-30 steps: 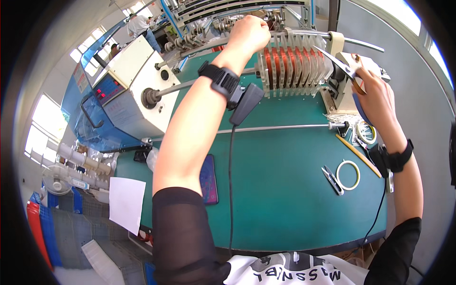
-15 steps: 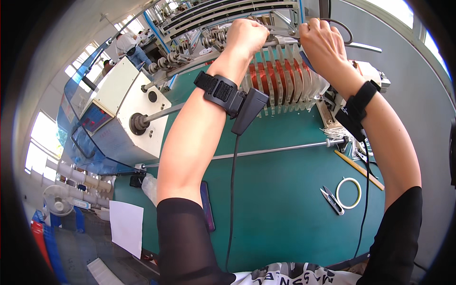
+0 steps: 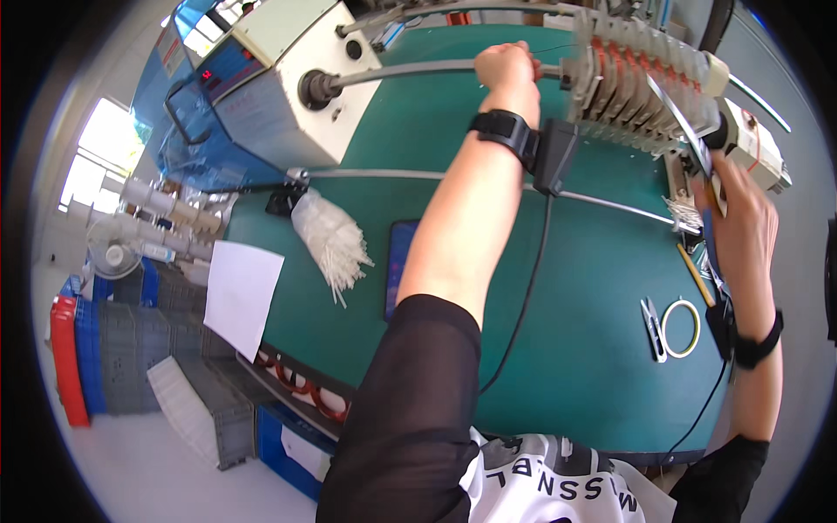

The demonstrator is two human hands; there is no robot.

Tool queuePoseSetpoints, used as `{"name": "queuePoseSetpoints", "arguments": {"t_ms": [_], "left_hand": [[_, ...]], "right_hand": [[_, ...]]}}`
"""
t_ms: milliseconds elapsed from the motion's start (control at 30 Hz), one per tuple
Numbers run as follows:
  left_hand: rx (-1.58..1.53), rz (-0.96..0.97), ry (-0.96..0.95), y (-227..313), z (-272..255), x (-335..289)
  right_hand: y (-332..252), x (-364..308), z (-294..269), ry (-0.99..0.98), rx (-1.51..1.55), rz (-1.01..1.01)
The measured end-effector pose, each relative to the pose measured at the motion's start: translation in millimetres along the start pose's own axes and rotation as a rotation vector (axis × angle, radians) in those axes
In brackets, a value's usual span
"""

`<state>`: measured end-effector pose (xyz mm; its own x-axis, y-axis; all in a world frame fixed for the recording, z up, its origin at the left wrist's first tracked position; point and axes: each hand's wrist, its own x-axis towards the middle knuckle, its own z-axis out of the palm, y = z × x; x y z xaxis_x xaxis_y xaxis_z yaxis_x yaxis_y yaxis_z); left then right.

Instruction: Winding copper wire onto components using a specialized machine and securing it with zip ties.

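Several red coils sit between clear plastic discs on a winding machine's shaft. My left hand is closed beside the metal shaft, left of the discs. A thin dark wire runs from its fingers toward the coils. My right hand, below the right end of the discs, is closed around a long, slim, pointed metal tool. That tool's tip reaches over the discs; its exact kind is unclear. Something blue shows along the right palm.
The winder's white box stands left behind a blue clear shield. A metal rod crosses the green table. On it lie a phone, thread snips, a tape roll and a bag of white ties.
The view has turned and shifted. My left hand has gone from above the coils to the shaft at their left. My right hand has come nearer, and the long metal tool now shows in it.
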<state>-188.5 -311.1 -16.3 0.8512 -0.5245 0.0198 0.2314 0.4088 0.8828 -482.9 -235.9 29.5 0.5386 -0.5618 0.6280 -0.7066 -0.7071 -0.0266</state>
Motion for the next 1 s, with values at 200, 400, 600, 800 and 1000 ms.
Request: {"name": "queuePoseSetpoints", "arguments": {"t_ms": [200,400,600,800,1000], "left_hand": [[-0.329,-0.475,-0.240,-22,-52,-124],[0.134,-0.154,-0.490,-6,-125,-190],[1.641,0.647,-0.320,22,-242,-182],[1.804,0.361,-0.284,20,-278,-158],[1.758,0.299,-0.267,38,-306,-115]], "right_hand": [[-27,-137,27,-0.767,-0.020,0.108],[-84,-141,38,-0.498,0.407,0.090],[-73,-185,13,-0.489,0.540,0.247],[-63,-221,0,-0.430,0.527,0.433],[-19,-223,-7,-0.358,0.443,0.543]]}}
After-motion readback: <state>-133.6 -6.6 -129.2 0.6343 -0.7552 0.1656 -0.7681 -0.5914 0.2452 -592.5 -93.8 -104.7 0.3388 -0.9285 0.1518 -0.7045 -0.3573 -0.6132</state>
